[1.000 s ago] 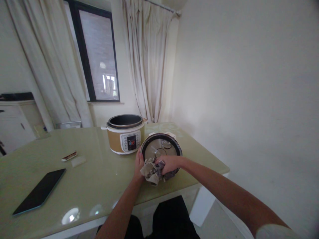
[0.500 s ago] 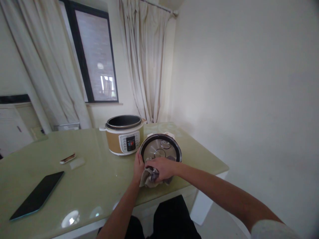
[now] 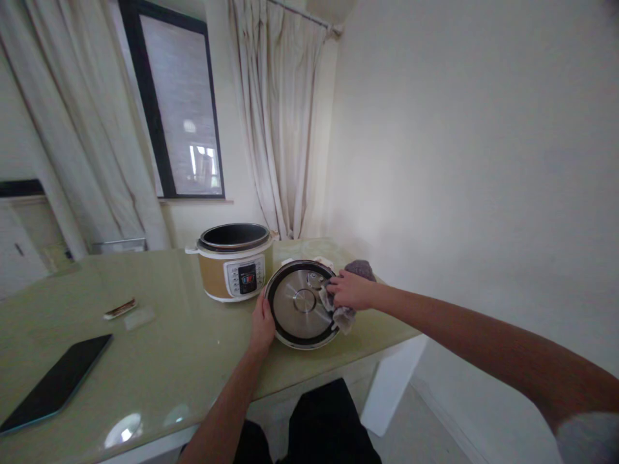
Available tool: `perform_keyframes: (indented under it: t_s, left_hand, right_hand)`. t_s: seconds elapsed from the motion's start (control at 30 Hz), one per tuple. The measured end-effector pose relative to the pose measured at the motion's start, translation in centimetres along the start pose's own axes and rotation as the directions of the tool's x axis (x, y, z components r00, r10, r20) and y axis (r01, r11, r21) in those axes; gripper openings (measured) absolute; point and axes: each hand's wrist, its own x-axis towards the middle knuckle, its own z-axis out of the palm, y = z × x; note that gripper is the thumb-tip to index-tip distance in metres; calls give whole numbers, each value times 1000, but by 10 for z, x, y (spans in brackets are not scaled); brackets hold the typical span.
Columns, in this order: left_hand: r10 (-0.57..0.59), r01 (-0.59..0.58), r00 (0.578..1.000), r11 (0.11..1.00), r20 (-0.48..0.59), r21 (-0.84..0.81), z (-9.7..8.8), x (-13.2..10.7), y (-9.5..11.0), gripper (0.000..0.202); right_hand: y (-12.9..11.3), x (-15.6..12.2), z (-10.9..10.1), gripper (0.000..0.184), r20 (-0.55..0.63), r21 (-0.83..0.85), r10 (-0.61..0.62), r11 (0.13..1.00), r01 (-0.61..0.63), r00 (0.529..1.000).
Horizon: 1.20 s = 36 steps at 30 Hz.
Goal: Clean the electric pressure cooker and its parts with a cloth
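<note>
A round pressure cooker lid (image 3: 290, 317) is tilted up at the table's near edge, its metal underside and dark sealing ring facing me. My left hand (image 3: 262, 325) grips the lid's left rim. A crumpled grey cloth (image 3: 360, 267) is bunched in my right hand (image 3: 353, 290), which presses it against the right side of the rim. Behind the lid to the left stands the electric pressure cooker (image 3: 213, 274), gold and white with a button panel. Its top is uncovered and a dark inner pot (image 3: 235, 236) shows.
The glossy green table (image 3: 178, 351) carries a dark flat tablet-like slab (image 3: 60, 380) at the left. Beyond it lie a small narrow object (image 3: 120, 309) and a pale translucent piece (image 3: 139, 318). A white wall (image 3: 459, 193) rises close on the right.
My right hand has carried the cloth from the lid's bottom edge up along to its right side. The left hand still holds the left rim. The view has shifted slightly.
</note>
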Motion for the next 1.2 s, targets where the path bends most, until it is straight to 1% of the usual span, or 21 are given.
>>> perform_keyframes:
  t_s: [0.1, 0.2, 0.27, 0.33, 0.4, 0.43, 0.47, 0.5, 0.57, 0.6, 0.67, 0.77, 0.83, 0.87, 0.93, 1.0, 1.03, 1.07, 1.1, 1.17, 1.2]
  left_hand:
    - [6, -7, 1000, 1000, 20, 22, -2, -1, -1, 54]
    - [20, -21, 999, 999, 25, 27, -1, -3, 1, 54]
    - [29, -30, 999, 999, 19, 25, -1, -5, 3, 55]
    - [40, -41, 999, 999, 18, 16, 0, -6, 5, 56]
    - [44, -44, 999, 999, 12, 8, 1, -7, 6, 56]
    - [41, -41, 999, 999, 10, 6, 1, -7, 6, 56]
    - [36, -36, 999, 999, 8, 3, 1, -7, 6, 56]
    - [32, -32, 999, 1000, 7, 1, 1, -6, 5, 56]
    - [26, -26, 1000, 1000, 13, -7, 1, -6, 3, 58]
    - [25, -25, 1000, 1000, 14, -9, 1, -6, 2, 59]
    - [23, -23, 1000, 1000, 10, -8, 2, -5, -1, 61]
    - [44, -43, 999, 999, 18, -6, 1, -6, -5, 61]
    - [52, -52, 998, 999, 23, -1, 0, -6, -7, 61]
    - [46, -46, 999, 999, 17, 5, 0, -6, -8, 60]
    - [27, -27, 1000, 1000, -2, 16, 0, -6, -8, 60]
    - [22, -22, 1000, 1000, -7, 15, 1, -7, -7, 60]
    - [28, -28, 1000, 1000, -2, 11, 2, -7, -5, 59]
    - [34, -34, 999, 999, 2, 6, 2, -8, -4, 58]
    - [38, -38, 999, 999, 5, 2, 3, -8, -2, 58]
    - [33, -33, 999, 999, 4, -1, 3, -8, 0, 59]
    - [27, -27, 1000, 1000, 4, 0, 3, -8, 0, 60]
  right_hand:
    - [26, 9, -3, 16, -51, -98, 49, 994, -54, 997]
    - [31, 20, -7, 16, -71, -126, 96, 987, -104, 993]
    - [22, 23, -10, 15, -29, -100, 165, 981, -167, 986]
    - [6, 23, -14, 24, 88, -39, 224, 975, -221, 971]
    - [-12, 22, -18, 32, 237, 71, 214, 969, -237, 948]
    - [-21, 22, -19, 36, 289, 143, 182, 962, -231, 940]
    - [-30, 24, -20, 39, 310, 220, 141, 952, -215, 940]
    - [-38, 29, -20, 41, 301, 289, 97, 939, -188, 949]
    - [-52, 45, -18, 37, 218, 354, 31, 929, -108, 975]
    - [-57, 57, -17, 34, 164, 343, 8, 937, -65, 986]
    - [-62, 85, -14, 31, 42, 269, 7, 963, -19, 999]
    - [-56, 125, -13, 31, -150, 165, 87, 984, -62, 985]
    - [-46, 138, -13, 28, -230, 130, 135, 986, -107, 964]
    - [-40, 139, -11, 27, -248, 122, 160, 984, -134, 955]
    - [-27, 132, -6, 27, -246, 135, 257, 964, -230, 935]
    - [-18, 116, 1, 33, -206, 170, 375, 924, -344, 904]
    - [-15, 106, 4, 36, -178, 186, 409, 907, -378, 895]
    - [-15, 96, 6, 39, -143, 204, 418, 899, -387, 897]
    - [-17, 87, 7, 41, -102, 224, 400, 901, -371, 911]
    - [-27, 75, 7, 39, -22, 263, 306, 920, -290, 952]
    - [-35, 72, 7, 37, -3, 275, 242, 933, -232, 970]
